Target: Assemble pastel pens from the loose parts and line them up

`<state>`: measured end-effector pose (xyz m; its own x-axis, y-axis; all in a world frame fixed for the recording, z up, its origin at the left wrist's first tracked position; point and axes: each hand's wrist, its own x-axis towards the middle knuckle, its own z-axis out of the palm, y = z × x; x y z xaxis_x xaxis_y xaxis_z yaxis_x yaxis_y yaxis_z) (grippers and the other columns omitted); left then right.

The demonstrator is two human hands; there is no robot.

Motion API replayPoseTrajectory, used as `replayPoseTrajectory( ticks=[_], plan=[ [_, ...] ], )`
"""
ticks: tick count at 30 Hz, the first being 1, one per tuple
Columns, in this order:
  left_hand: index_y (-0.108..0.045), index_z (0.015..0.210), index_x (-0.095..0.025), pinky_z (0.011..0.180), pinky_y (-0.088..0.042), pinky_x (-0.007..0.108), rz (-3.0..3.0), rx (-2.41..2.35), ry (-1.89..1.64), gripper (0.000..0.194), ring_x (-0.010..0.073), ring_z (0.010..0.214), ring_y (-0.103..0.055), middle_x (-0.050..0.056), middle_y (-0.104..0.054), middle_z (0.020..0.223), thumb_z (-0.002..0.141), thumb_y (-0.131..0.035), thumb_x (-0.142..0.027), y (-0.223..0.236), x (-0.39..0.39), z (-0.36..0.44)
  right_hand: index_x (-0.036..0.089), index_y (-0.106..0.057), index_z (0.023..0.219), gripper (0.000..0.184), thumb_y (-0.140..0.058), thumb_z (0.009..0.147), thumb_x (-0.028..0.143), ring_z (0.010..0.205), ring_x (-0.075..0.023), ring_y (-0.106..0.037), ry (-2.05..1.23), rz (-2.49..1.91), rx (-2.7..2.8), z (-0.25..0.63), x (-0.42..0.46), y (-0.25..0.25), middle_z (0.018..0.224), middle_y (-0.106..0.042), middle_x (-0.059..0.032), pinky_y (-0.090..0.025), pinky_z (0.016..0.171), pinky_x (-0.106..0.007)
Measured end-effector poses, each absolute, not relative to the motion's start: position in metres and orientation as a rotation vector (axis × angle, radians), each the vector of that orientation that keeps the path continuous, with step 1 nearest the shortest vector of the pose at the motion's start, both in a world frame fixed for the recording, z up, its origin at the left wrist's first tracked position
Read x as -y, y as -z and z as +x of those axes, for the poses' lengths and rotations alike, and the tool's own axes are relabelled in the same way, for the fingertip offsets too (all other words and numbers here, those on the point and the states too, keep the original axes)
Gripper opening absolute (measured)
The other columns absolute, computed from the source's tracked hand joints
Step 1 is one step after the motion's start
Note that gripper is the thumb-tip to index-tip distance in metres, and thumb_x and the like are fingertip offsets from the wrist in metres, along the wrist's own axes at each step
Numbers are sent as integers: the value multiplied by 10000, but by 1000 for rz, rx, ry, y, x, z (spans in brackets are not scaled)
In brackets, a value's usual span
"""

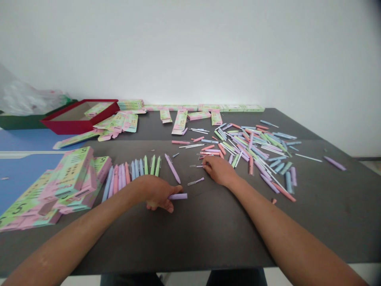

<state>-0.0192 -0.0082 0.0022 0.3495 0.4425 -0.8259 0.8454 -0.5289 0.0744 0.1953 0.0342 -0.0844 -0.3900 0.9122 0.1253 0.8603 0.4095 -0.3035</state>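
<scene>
My left hand (160,193) is closed around a short purple pen barrel (179,196), which sticks out to the right between thumb and fingers. My right hand (218,170) is low over the table, its fingertips pinched at a small clear-and-purple pen part (196,166). A similar clear-and-purple part (195,181) lies between the hands. Beyond my left hand lies a purple pen (172,168), with a small grey-blue piece (176,155) beside it. A row of assembled pens (133,170) in green, blue, purple and pink is partly hidden behind my left forearm.
Loose barrels and white refills form a scattered pile (253,145) at the right. Printed pen boxes (68,174) are stacked at the left. Behind them stands a red box lid (71,126), with flattened cartons (119,123) beside it. More boxes (208,107) line the wall.
</scene>
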Motion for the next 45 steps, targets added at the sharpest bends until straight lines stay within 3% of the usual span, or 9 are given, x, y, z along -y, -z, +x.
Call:
replayPoseTrajectory(
  ticks=[32,45],
  plan=[
    [-212,1456,-166,523,-420,268,2104,-1149,1095,748,226,624,-631,98,-714,731,821,-543,-381,-7,16,-12,217,-596,875,126,-484,876,275,926,-193,-583,-262,-1511,2409,181,-34,86,933,-667,-45,-362,771,-291],
    [-244,1449,-177,556,-446,291,2194,-1171,1123,764,235,628,-625,103,-706,731,796,-565,-410,-7,20,-10,194,-582,1006,161,-521,862,231,997,-183,-537,-321,-1424,2398,178,-35,92,1005,-613,-74,-369,861,-311]
  ],
)
